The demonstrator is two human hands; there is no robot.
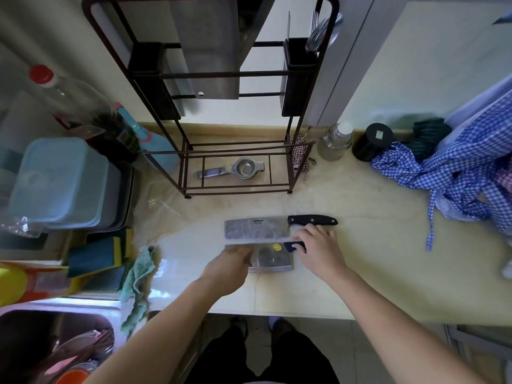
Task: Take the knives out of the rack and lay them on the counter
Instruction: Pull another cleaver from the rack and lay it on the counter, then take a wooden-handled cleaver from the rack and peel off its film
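**2 cleavers down, and the risk sits under the fingers**

The counter carries everything here, and its front edge lies not far behind both wrists. A careless drag of the near blade toward the person could bring it to that edge.

The rack stands well beyond the fingertips, against the wall. A broad steel blade appears to hang in it, so by my reading the task is not finished. The next reach goes up and over the 2 knives lying flat, and a sleeve or forearm could brush them.

The far cleaver lies flat just beyond the right knuckles, its black handle pointing right. Nothing touches it.

The near cleaver lies between the 2 hands, almost touching the far one, with a yellow sticker on its blade. If it is nudged forward, steel could scrape steel and shift the far knife.

The right hand wraps its fingers around the dark handle of the near cleaver, a closed grasp.

The left hand rests its fingertips on the blade's left end, pressing or steadying rather than clenching. Which edge is sharp I cannot tell. Sliding those fingertips along the steel as they let go could mean a cut; lifting straight off looks safer.
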